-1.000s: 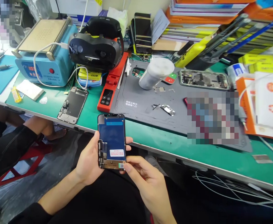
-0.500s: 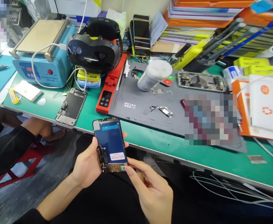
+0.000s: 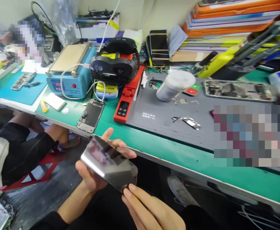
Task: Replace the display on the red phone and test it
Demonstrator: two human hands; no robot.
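A phone screen [image 3: 109, 164] is held tilted in front of me, its dark glossy glass side facing up and catching reflections. My right hand [image 3: 154, 207] pinches its lower right corner between fingers and thumb. Behind and beneath the screen is my left hand [image 3: 92, 179], with fingers stretched out past the far edge and the thumb beside the near left edge. Whether the left palm touches the screen is hidden. Another phone screen [image 3: 91, 115], back side up with a flex cable, lies at the bench edge just beyond.
A grey mat [image 3: 151, 127] on the green bench [image 3: 178, 153] bears a white cylindrical container [image 3: 175, 84], small metal parts [image 3: 191, 123] and an opened phone body [image 3: 238, 90]. Left stand a blue separator machine [image 3: 68, 86] and a black headset [image 3: 114, 68]. A seated person's legs [image 3: 32, 137] are at left.
The screen has been turned over from its blue, labelled back to its glass side. My left fingers have spread away from its edges. The view has shifted left.
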